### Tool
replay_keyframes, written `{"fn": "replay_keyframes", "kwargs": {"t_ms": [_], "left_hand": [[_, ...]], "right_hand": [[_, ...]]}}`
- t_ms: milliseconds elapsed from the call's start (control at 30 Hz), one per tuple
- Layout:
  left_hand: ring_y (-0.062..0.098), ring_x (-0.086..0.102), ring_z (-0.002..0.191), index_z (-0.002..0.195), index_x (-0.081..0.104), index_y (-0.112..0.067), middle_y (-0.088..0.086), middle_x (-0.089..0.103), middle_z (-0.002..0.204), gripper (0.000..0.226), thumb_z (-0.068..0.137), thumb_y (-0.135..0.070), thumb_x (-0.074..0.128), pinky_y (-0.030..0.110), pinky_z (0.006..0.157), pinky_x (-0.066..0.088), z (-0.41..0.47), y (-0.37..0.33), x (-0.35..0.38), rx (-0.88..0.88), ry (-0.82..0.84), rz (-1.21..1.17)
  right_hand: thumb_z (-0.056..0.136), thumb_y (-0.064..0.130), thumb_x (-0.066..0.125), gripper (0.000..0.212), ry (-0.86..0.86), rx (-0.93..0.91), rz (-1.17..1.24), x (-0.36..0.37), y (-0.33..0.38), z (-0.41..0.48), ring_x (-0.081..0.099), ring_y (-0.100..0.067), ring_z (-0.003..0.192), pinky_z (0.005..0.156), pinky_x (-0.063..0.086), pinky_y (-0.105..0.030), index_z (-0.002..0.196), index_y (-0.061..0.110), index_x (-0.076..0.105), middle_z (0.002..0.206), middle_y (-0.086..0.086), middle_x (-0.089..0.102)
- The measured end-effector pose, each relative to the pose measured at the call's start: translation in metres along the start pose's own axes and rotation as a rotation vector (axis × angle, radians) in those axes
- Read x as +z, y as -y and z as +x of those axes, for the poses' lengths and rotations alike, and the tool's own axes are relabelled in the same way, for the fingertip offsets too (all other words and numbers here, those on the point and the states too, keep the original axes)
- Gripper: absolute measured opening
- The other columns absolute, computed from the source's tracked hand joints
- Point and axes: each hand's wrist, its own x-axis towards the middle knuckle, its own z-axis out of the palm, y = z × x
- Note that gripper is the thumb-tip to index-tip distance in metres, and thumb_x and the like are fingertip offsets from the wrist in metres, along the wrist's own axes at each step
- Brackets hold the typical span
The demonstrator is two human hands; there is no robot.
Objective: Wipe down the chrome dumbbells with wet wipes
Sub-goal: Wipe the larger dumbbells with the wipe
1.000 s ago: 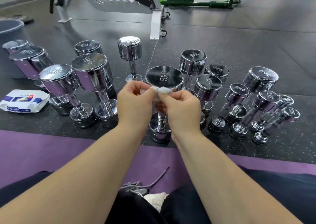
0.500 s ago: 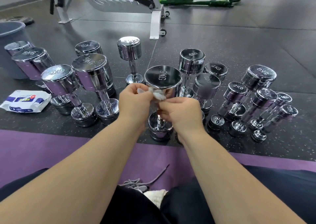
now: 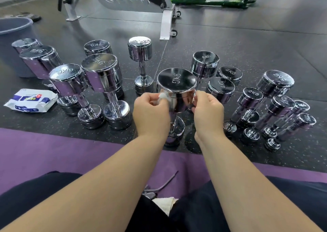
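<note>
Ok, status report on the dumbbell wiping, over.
Left grip pinches crumpled white wet wipe at head of upright chrome dumbbell. Right grip at head's right side, hold unclear. Other chrome dumbbells crowd close behind.

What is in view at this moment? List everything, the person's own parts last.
chrome dumbbells: about fifteen, silver, upright on the floor
nearest dumbbell: one, silver, between the hands
wet wipe: one, white, against the nearest dumbbell's upper head
wipes pack: one, white and blue, floor, left
bucket: one, grey, far left
mat: one, purple, under the person
bench frame: one, white, behind
green frame: one, far back
left grip: pinches the wet wipe
right grip: fingers curled on that head's right side
</note>
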Motion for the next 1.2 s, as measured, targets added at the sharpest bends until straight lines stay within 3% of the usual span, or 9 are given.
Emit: {"fn": "replay_keyframes", "kwargs": {"t_ms": [167,300,500,567,700,800,900,1000,1200], "left_hand": [[0.018,0.061,0.077,0.080,0.063,-0.027,0.011,0.067,0.097,0.004,0.080,-0.031,0.065,0.040,0.079,0.054,0.005,0.003,0.001,0.016,0.002,-0.003],[0.013,0.063,0.081,0.070,0.068,-0.029,0.000,0.069,0.094,0.014,0.085,-0.028,0.067,0.034,0.082,0.052,0.006,-0.009,-0.002,0.066,-0.031,-0.015],[0.035,0.061,0.106,0.106,0.075,-0.018,0.009,0.070,0.107,0.026,0.092,-0.025,0.054,0.044,0.086,0.052,-0.001,0.005,0.005,-0.027,-0.020,-0.024],[0.035,0.059,0.112,0.113,0.072,-0.015,0.009,0.067,0.114,0.030,0.093,-0.026,0.052,0.046,0.092,0.050,0.001,0.008,0.008,-0.047,-0.013,-0.041],[0.009,0.063,0.112,0.117,0.072,-0.024,-0.010,0.072,0.114,0.031,0.095,-0.030,0.052,0.036,0.102,0.049,0.013,0.000,0.015,-0.047,-0.012,-0.204],[0.016,0.067,0.097,0.097,0.074,-0.027,-0.008,0.074,0.096,0.025,0.091,-0.031,0.051,0.047,0.097,0.052,0.017,0.006,0.016,-0.204,0.015,-0.268],[0.023,0.067,0.091,0.095,0.072,-0.024,-0.002,0.074,0.092,0.020,0.094,-0.023,0.052,0.047,0.092,0.054,0.024,-0.002,0.017,-0.182,0.032,-0.371],[0.029,0.066,0.090,0.092,0.073,-0.022,0.003,0.074,0.091,0.024,0.089,-0.018,0.050,0.044,0.084,0.054,0.031,0.005,0.018,-0.190,0.091,-0.318],[0.018,0.065,0.085,0.084,0.073,-0.025,-0.007,0.073,0.083,0.030,0.093,-0.022,0.045,0.034,0.080,0.051,0.030,-0.006,0.013,-0.108,0.152,-0.228]], "right_hand": [[0.099,0.034,0.048,0.028,0.070,-0.019,-0.034,0.007,-0.002,-0.004,0.055,-0.002,0.068,0.070,0.046,-0.021,0.085,0.020,0.067,0.073,0.012,0.064],[0.090,0.054,0.042,0.056,0.084,-0.016,-0.026,0.012,0.001,-0.008,0.061,-0.014,0.115,0.105,0.046,-0.038,0.123,0.014,0.064,0.120,0.001,0.068],[0.076,0.068,0.042,0.075,0.115,-0.023,0.024,0.024,0.006,-0.004,0.056,-0.011,0.124,0.110,0.042,-0.040,0.132,0.021,0.058,0.131,0.005,0.063],[0.080,0.067,0.043,0.070,0.128,-0.016,0.033,0.025,0.007,-0.001,0.059,-0.010,0.120,0.105,0.045,-0.036,0.132,0.022,0.058,0.127,0.006,0.065],[0.100,0.050,0.041,0.043,0.153,0.055,0.081,0.023,0.017,0.017,0.069,-0.014,0.097,0.079,0.052,-0.029,0.117,0.020,0.067,0.102,0.003,0.074],[0.100,0.049,0.043,0.041,0.210,0.081,0.096,0.022,0.023,0.027,0.072,-0.014,0.087,0.071,0.053,-0.029,0.106,0.018,0.069,0.094,0.001,0.076],[0.100,0.038,0.050,0.028,0.242,0.123,0.150,0.018,0.020,0.033,0.068,-0.001,0.063,0.066,0.050,-0.026,0.087,0.019,0.066,0.065,0.015,0.071],[0.099,0.034,0.053,0.021,0.266,0.147,0.204,0.016,0.014,0.038,0.068,0.000,0.066,0.073,0.050,-0.029,0.087,0.021,0.065,0.066,0.017,0.071],[0.097,0.032,0.055,0.019,0.273,0.128,0.226,0.018,0.014,0.036,0.070,-0.004,0.068,0.069,0.052,-0.028,0.085,0.021,0.065,0.069,0.013,0.072]]}}
